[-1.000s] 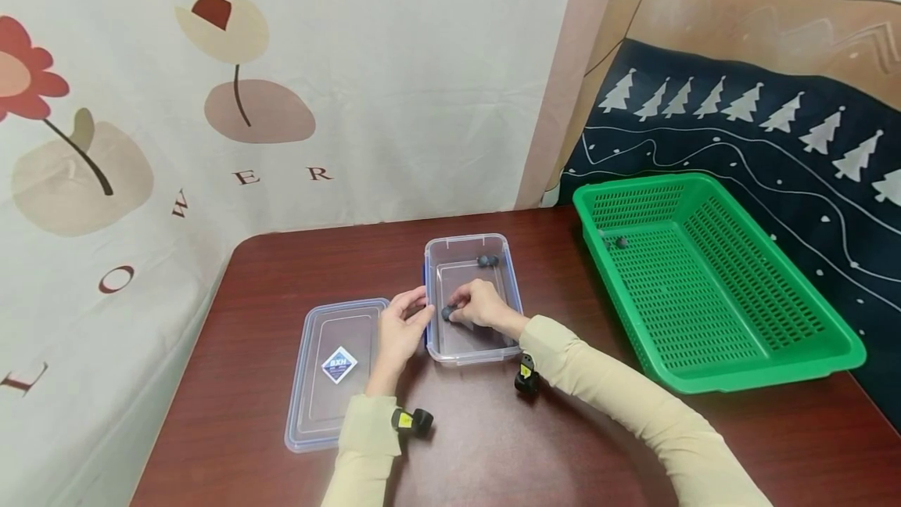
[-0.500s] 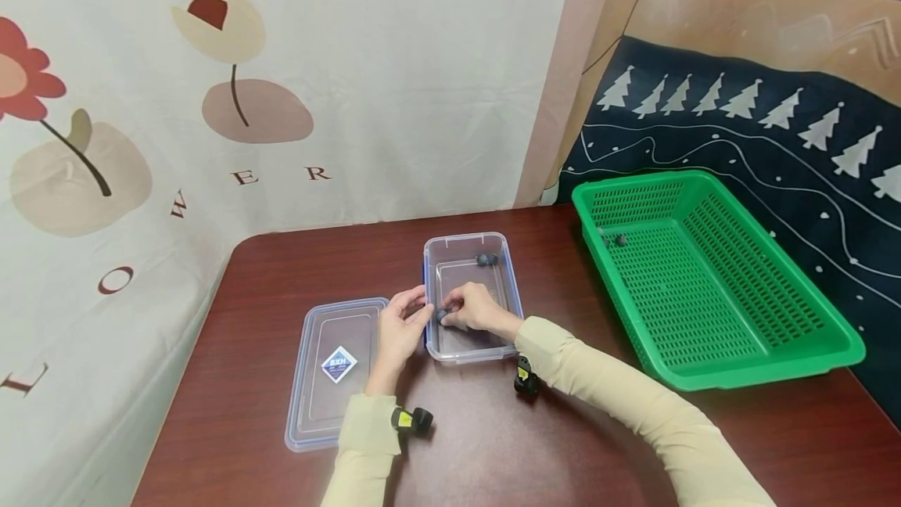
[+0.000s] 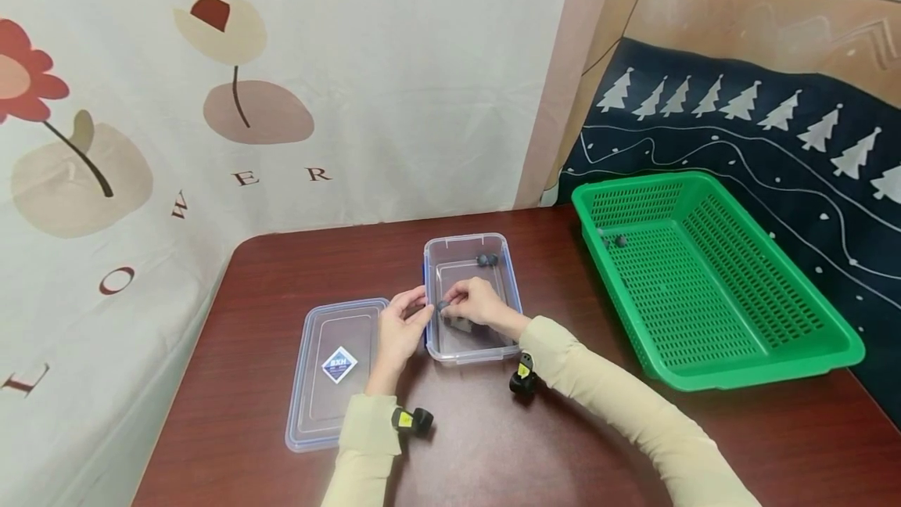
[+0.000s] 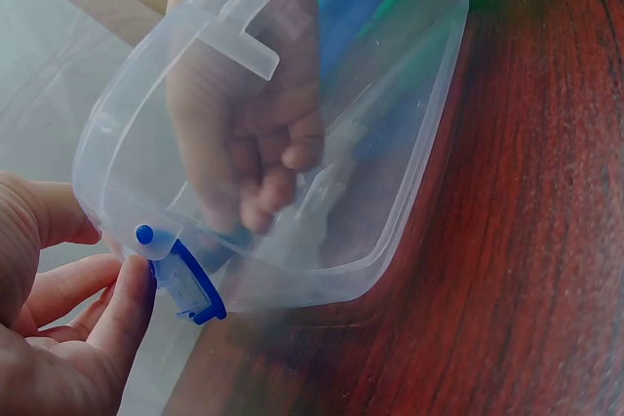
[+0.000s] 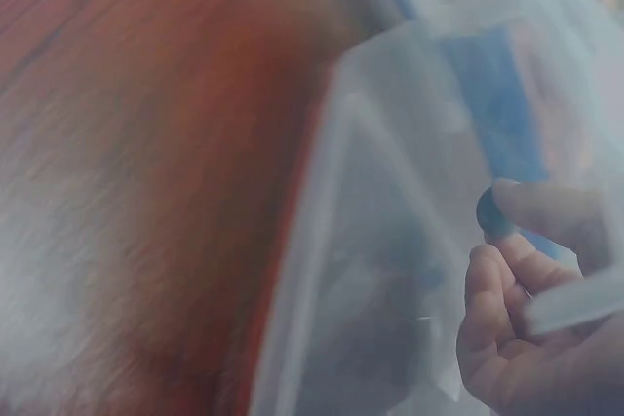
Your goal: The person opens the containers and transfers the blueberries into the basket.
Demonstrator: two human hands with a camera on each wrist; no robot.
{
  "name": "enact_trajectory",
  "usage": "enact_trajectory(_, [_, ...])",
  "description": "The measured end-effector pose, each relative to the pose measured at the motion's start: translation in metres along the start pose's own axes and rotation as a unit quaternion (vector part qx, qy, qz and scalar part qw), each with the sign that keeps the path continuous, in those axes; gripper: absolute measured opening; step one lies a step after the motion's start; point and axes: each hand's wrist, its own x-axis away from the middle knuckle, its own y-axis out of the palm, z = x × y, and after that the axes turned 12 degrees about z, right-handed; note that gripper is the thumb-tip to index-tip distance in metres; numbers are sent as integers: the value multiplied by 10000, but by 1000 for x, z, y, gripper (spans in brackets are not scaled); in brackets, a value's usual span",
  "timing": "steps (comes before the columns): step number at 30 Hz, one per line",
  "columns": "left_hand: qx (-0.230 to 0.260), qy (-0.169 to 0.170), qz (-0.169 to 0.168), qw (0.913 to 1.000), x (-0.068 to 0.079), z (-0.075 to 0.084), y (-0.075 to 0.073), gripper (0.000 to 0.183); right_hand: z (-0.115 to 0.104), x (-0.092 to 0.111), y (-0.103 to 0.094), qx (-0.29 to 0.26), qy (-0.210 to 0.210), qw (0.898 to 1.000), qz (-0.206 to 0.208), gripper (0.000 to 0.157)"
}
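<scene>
A clear plastic container (image 3: 472,356) stands uncovered on the table. Inside it, my right hand (image 3: 479,303) pinches a blueberry (image 5: 492,211) between thumb and fingertips, close to the left wall. Two more blueberries (image 3: 487,260) sit together at the container's far end. My left hand (image 3: 401,329) stays outside, its thumb and fingers touching the container's left side beside a blue latch (image 4: 190,283). Part of the pinched blueberry is covered by my fingers.
The container's lid (image 3: 320,413), bearing a diamond label (image 3: 339,364), lies to the left, partly under my left hand. A green slotted basket (image 3: 760,378) on the right holds small dark berries (image 3: 621,241) in its far left corner. Printed cloth hangs behind the table.
My right hand, pinching the blueberry, has shifted slightly left toward the container's wall and then a little away from me. My left hand has kept its place.
</scene>
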Motion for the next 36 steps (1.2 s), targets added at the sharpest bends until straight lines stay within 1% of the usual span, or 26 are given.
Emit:
enact_trajectory(3, [-24, -59, 16, 10000, 0, 1, 0, 34, -2, -1, -7, -489, 133, 9986, 119, 17])
enact_trajectory(5, [24, -99, 23, 9999, 0, 3, 0, 33, -5, -2, -12, -760, 161, 9969, 115, 18])
enact_trajectory(6, [45, -107, 20, 9999, 0, 4, 0, 33, -7, -3, -15, -841, 150, 9963, 110, 18])
enact_trajectory(9, [34, -74, -16, 10000, 4, 15, 0, 33, -14, -5, -28, -1042, 126, 9944, 118, 20])
enact_trajectory(11, [14, -85, -33, 10000, 6, 23, -1, 33, -19, -7, -39, -1057, 145, 9941, 204, 20])
enact_trajectory(12, [-3, -40, -45, 10000, 5, 22, -1, 32, -22, -8, -45, -1030, 155, 9942, 258, 21])
enact_trajectory(13, [6, 15, -38, 10000, 5, 21, -1, 32, -25, -10, -51, -1047, 176, 9938, 319, 21])
enact_trajectory(14, [37, -49, -40, 10000, 5, 21, -1, 32, -28, -11, -58, -1057, 213, 9934, 395, 21])
enact_trajectory(16, [63, -48, -43, 10000, 5, 20, -1, 32, -32, -14, -72, -1040, 265, 9928, 534, 21])
enact_trajectory(18, [98, -25, -40, 9999, 3, 13, -1, 32, -34, -18, -88, -1016, 267, 9921, 681, 22])
enact_trajectory(20, [70, -125, -19, 9999, 3, 12, -1, 33, -35, -20, -105, -989, 336, 9912, 809, 24])
enact_trajectory(23, [24, -32, 11, 10000, -1, 0, 0, 32, -35, -21, -131, -866, 511, 9898, 1005, 27])
enact_trajectory(25, [-37, -11, 20, 10000, 0, 0, 0, 32, -34, -21, -148, -793, 640, 9882, 1139, 28])
enact_trajectory(28, [-34, -53, 18, 10000, 0, 2, 0, 32, -29, -19, -171, -725, 706, 9854, 1371, 30])
enact_trajectory(32, [11, -7, -39, 10000, 4, 16, -1, 31, -19, -12, -201, -687, 707, 9811, 1663, 35])
enact_trajectory(34, [-23, 89, -67, 9999, 7, 22, -1, 31, -13, -8, -215, -769, 710, 9784, 1782, 36])
enact_trajectory(36, [-28, 81, -61, 9999, 6, 22, -2, 31, -5, -4, -228, -910, 740, 9751, 1883, 35])
